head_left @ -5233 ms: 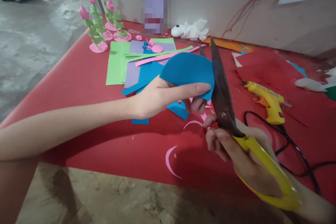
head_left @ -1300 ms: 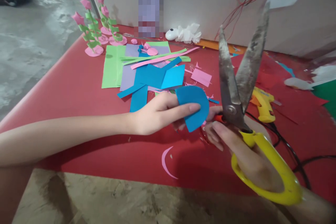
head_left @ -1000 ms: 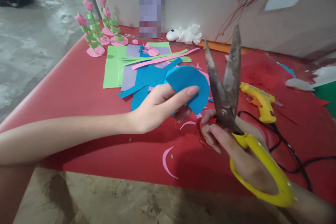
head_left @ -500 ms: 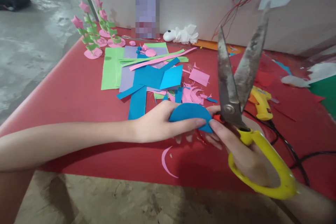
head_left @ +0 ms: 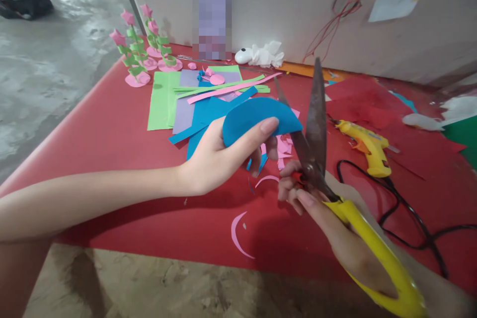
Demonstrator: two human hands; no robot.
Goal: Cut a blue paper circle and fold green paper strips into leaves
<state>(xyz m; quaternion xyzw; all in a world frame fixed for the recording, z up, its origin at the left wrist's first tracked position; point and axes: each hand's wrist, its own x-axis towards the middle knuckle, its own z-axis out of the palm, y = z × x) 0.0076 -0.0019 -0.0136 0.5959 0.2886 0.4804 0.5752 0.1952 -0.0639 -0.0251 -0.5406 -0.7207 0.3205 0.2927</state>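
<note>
My left hand pinches a rounded blue paper piece between thumb and fingers, held above the red table. My right hand grips large scissors with yellow handles and dark, rusty blades. The blades are nearly together and their edge meets the right end of the blue piece. Pink paper scraps lie on the table just below both hands.
Green, purple, blue and pink sheets and strips lie in a pile behind my hands. Pink paper flowers with green stems stand at the back left. A yellow glue gun with a black cord lies to the right. A white wall backs the table.
The scissor blades, wide apart half a second ago, have come nearly together at the blue piece. My left hand has lifted and tilted the blue piece upward.
</note>
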